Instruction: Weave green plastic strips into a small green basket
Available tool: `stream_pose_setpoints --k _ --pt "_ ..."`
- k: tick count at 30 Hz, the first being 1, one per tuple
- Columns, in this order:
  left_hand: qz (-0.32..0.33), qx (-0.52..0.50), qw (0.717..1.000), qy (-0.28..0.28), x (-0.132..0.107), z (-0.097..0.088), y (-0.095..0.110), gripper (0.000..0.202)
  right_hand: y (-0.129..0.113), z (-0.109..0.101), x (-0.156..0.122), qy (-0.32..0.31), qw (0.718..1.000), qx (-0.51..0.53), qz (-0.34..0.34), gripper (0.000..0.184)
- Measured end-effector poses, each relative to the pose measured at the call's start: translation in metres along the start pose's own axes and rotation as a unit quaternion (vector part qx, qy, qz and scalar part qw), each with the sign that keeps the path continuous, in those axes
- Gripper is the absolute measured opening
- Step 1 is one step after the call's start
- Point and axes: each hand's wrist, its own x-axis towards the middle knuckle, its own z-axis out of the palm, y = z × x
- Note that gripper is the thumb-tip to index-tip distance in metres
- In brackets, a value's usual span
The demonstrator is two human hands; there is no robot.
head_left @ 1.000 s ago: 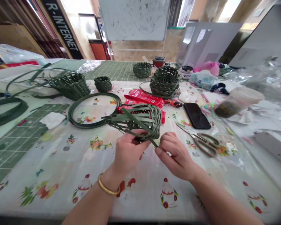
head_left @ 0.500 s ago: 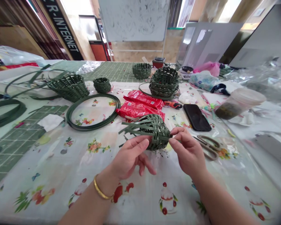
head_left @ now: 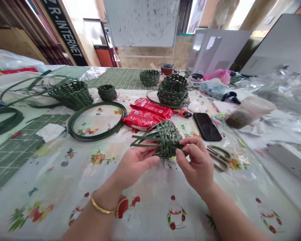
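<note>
Floral table cover [head_left: 52, 180] lies beneath a green woven basket [head_left: 167, 139] held just above it, its loose strips [head_left: 140, 140] splaying left. Left hand [head_left: 135, 164] grasps its underside, right hand [head_left: 195, 164] pinches its side; scissors [head_left: 218, 159] lie just beside, red packets [head_left: 146, 117] beyond.

Left hand [head_left: 136, 164] and right hand [head_left: 195, 164] hold a half-woven green strip basket [head_left: 164, 140] above a floral tablecloth [head_left: 47, 177].

Bare forearms [head_left: 87, 221], a seemingly plain gold bangle [head_left: 100, 209] around the left wrist [head_left: 107, 187]
</note>
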Motion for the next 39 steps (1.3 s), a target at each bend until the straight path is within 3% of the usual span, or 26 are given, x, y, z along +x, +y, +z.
stream_pose_setpoints --k 4,8,12,14,16,18,20,21,23,25,26,29,32,36,39 --pt "0.023 0.069 0.996 -0.048 0.003 0.007 -0.006 0.036 -0.012 -0.002 -0.004 -0.063 0.995 0.062 -0.038 0.015" --pt "0.037 0.232 0.969 -0.077 -0.001 0.003 0.001 0.024 -0.014 -0.004 -0.005 -0.129 0.981 0.118 -0.085 0.011" --pt "-0.017 0.253 0.960 -0.119 -0.006 -0.004 0.004 0.025 -0.008 -0.005 -0.002 -0.117 0.982 0.131 -0.073 0.014" --pt "0.003 0.301 0.948 -0.105 -0.006 -0.005 0.004 0.029 -0.004 -0.004 -0.001 -0.113 0.982 0.138 -0.056 0.014" --pt "0.087 0.420 0.902 -0.054 -0.005 -0.004 0.004 0.034 -0.001 -0.002 0.001 -0.108 0.984 0.131 -0.048 0.014" --pt "0.170 0.526 0.833 0.015 -0.004 0.001 0.005 0.037 0.000 0.000 0.001 -0.088 0.989 0.110 -0.049 0.014" --pt "0.204 0.559 0.802 0.063 -0.004 0.007 0.004 0.039 0.000 0.002 0.001 -0.063 0.993 0.091 -0.052 0.015" --pt "0.201 0.545 0.811 0.072 -0.004 0.009 0.003 0.039 -0.001 0.002 0.000 -0.053 0.993 0.086 -0.056 0.016" --pt "0.143 0.464 0.872 0.070 -0.004 0.012 0.000 0.034 -0.002 0.003 0.000 -0.039 0.993 0.084 -0.067 0.017" --pt "0.025 0.339 0.940 0.042 -0.005 0.012 -0.005 0.032 -0.004 0.003 -0.001 -0.031 0.992 0.087 -0.081 0.019" --pt "-0.037 0.276 0.960 0.015 -0.005 0.012 -0.008 0.034 -0.005 0.003 -0.001 -0.028 0.992 0.089 -0.087 0.019" --pt "-0.140 0.149 0.975 -0.087 -0.004 0.011 -0.014 0.041 -0.008 0.001 0.000 -0.025 0.991 0.093 -0.097 0.019" --pt "-0.106 0.115 0.981 -0.112 -0.006 0.009 -0.014 0.037 -0.013 -0.002 0.000 -0.028 0.988 0.108 -0.105 0.021" --pt "-0.008 0.081 0.993 -0.087 -0.010 0.005 -0.014 0.027 -0.018 -0.009 -0.001 -0.051 0.982 0.126 -0.131 0.024" --pt "0.045 0.030 0.997 -0.062 -0.009 0.007 -0.016 0.038 -0.017 -0.013 -0.001 -0.068 0.979 0.129 -0.142 0.025"
